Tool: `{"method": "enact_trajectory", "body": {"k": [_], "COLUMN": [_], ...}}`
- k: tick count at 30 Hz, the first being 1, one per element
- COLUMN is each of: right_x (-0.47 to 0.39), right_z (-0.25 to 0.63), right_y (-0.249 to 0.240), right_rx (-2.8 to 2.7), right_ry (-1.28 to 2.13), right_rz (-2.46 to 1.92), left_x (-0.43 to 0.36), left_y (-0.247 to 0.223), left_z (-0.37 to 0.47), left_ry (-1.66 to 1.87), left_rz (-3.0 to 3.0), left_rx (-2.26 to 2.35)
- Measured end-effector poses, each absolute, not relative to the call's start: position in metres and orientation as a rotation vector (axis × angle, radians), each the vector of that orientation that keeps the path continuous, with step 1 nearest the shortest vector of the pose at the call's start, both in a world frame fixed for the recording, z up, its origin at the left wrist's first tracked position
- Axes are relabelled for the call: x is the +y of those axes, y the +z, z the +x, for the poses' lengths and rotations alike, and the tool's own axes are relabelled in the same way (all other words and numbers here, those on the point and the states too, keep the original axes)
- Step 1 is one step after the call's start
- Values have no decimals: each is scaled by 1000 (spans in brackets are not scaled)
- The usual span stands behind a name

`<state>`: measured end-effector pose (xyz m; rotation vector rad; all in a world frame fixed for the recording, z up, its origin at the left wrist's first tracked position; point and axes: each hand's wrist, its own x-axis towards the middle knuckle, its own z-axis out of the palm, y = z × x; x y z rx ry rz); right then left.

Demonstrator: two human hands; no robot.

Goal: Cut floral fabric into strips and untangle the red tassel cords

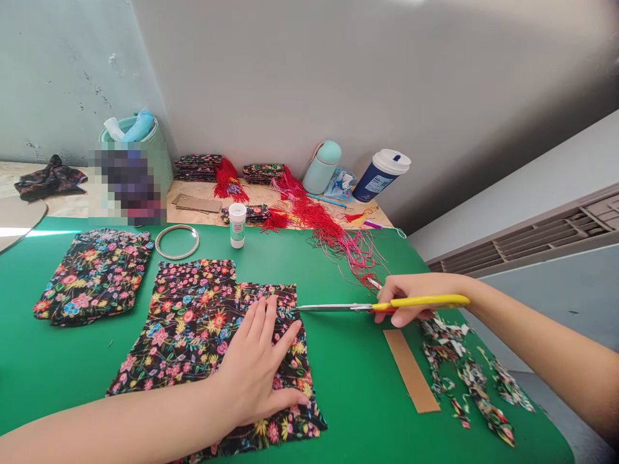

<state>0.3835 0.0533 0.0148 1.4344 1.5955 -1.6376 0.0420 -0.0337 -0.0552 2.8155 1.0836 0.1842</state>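
A black floral fabric piece (188, 316) lies spread on the green tabletop, with a step cut into its top edge. Pressed flat on its right part is my left hand (258, 361), fingers spread. My right hand (399, 299) grips a pair of scissors (425, 301) with yellow handles. The blades point left, and their tip meets the fabric's right edge near my left fingertips. Just below my right hand lies a tan cardboard strip (412, 372). Shredded floral fabric scraps (476, 377) lie to its right.
Folded floral fabric (94, 276), a metal ring (176, 242) and a white-capped small bottle (237, 225) stand behind the cloth. Along the wall are red tassel cords (316, 219), a mint flask (322, 167), a lidded paper cup (382, 175) and a green basket (162, 151).
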Motion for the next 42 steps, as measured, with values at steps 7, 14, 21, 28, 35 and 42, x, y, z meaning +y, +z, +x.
{"method": "enact_trajectory", "body": {"k": [7, 14, 21, 28, 35, 42], "right_x": [59, 59, 59, 62, 57, 56], "right_z": [373, 376, 376, 371, 370, 368], "right_y": [16, 9, 10, 19, 25, 27], "right_rx": [1606, 1565, 1546, 1607, 1626, 1619], "right_ry": [-1568, -1558, -1531, -1591, -1664, -1688], "right_rz": [1430, 1468, 1493, 1375, 1315, 1262], "left_x": [-34, -32, -33, -32, -32, -32], "left_y": [-52, -49, -47, -47, -50, -51], "left_z": [42, 42, 43, 43, 42, 43], "left_ry": [158, 143, 136, 137, 178, 207], "left_rz": [2772, 2750, 2756, 2735, 2737, 2759], "left_rx": [1073, 1063, 1057, 1060, 1063, 1065]}}
